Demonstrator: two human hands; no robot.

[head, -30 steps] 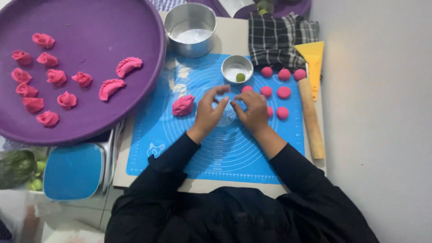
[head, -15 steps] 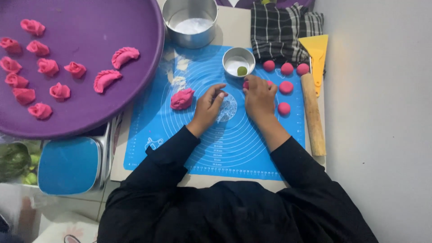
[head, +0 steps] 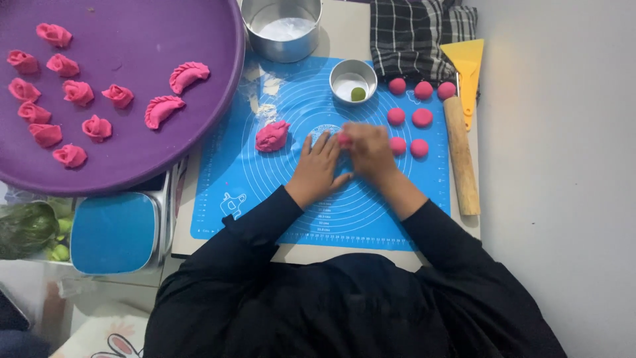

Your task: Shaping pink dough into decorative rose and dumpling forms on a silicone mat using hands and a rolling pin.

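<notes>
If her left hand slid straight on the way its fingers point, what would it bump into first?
Probably the small round metal bowl holding a green ball; the left hand points up and slightly right across the blue silicone mat, though the line is approximate.

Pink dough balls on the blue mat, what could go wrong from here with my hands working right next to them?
The right hand is blurred and sits close to the pink dough balls; it could squash the nearest one. The wooden rolling pin lies near the table's right edge and might roll off if bumped. The left hand rests on the blue mat, which could shift if it pushes sideways.
</notes>
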